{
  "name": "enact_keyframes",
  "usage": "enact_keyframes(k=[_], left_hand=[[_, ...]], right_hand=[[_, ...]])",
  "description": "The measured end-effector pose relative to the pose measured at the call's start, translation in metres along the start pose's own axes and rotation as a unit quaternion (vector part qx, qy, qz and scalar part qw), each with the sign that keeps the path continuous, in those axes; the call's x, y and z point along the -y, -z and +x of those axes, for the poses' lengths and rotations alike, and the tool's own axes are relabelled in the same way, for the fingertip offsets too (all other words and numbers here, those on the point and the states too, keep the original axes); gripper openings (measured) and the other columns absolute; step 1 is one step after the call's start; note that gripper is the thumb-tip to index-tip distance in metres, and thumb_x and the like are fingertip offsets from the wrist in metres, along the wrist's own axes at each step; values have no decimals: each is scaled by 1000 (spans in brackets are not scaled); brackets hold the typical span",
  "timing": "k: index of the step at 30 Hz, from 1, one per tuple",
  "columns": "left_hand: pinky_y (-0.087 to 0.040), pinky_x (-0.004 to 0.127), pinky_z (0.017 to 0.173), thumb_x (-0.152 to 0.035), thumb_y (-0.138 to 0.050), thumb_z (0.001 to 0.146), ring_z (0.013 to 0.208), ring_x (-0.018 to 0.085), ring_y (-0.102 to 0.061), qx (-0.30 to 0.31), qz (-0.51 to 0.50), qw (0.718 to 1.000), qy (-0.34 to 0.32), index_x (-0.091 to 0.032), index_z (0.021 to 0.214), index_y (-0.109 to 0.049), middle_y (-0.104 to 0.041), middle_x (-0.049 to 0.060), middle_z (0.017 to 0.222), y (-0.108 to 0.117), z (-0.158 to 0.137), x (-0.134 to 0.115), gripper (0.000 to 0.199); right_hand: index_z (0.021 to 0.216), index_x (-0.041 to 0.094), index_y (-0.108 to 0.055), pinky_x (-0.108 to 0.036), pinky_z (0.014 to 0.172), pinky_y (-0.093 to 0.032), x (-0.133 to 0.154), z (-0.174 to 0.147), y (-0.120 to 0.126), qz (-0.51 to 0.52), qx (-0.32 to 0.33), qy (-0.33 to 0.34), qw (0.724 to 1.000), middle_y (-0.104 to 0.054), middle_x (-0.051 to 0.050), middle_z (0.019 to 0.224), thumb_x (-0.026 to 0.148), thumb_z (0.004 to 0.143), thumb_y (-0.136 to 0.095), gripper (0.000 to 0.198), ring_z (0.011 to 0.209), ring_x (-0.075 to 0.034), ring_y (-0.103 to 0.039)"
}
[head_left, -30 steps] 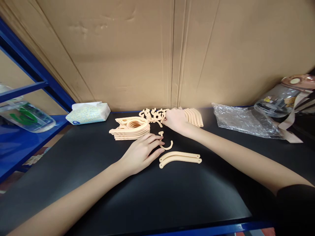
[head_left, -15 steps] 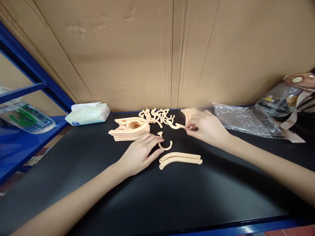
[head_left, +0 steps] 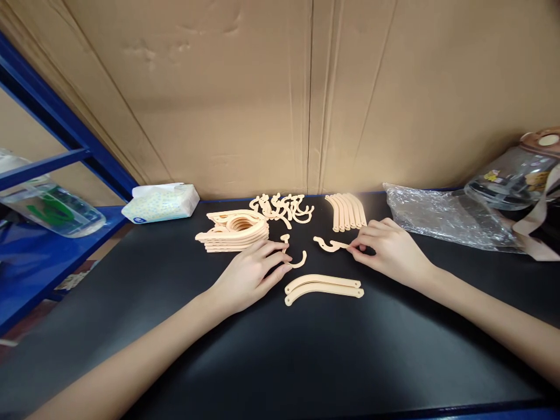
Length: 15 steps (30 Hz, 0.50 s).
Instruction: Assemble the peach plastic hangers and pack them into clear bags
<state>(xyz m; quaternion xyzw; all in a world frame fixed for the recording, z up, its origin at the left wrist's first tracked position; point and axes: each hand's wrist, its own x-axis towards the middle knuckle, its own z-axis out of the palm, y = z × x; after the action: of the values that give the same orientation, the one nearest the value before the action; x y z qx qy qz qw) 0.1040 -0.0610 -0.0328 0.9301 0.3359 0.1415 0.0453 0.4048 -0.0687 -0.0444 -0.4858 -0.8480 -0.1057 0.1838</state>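
My left hand rests on the black table with its thumb and fingertips closed on a beige hanger hook, whose T-shaped end points away from me. Between the thumb and fingers of my right hand is one end of a wavy beige plastic piece; its curled end points left. In front of the hands lie two curved hanger arms, side by side. A stack of folded beige hangers sits beyond my left hand. Behind the hook are several loose hooks in a pile.
A row of several hanger arms lies near the cardboard wall. At the back left stands a tissue pack. Clear plastic wrap and a clear bottle with a strap are on the right. A blue rack borders the left.
My right hand has drawn back toward me and right with the wavy piece, away from the row of arms. My left hand stays at the hook.
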Motion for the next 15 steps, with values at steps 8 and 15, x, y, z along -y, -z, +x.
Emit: enact_keyframes(k=[8,15], left_hand=[[-50,40,93,-31,-37,99,108,24,-59,-29,14,999,-13,-19,107,-67,-62,8,124,-4,-1,2,34],[-51,39,92,-31,-40,98,107,23,-62,-39,20,999,-11,-17,104,-67,-64,8,120,-3,-2,1,31]], right_hand=[[68,17,-67,-32,70,-33,9,-4,-1,-54,-30,35,998,-63,-2,65,25,91,-51,30,70,-15,-55],[70,16,-70,-31,68,-31,7,-3,0,-60,-53,91,993,-63,-1,66,23,93,-50,30,69,-15,-53]])
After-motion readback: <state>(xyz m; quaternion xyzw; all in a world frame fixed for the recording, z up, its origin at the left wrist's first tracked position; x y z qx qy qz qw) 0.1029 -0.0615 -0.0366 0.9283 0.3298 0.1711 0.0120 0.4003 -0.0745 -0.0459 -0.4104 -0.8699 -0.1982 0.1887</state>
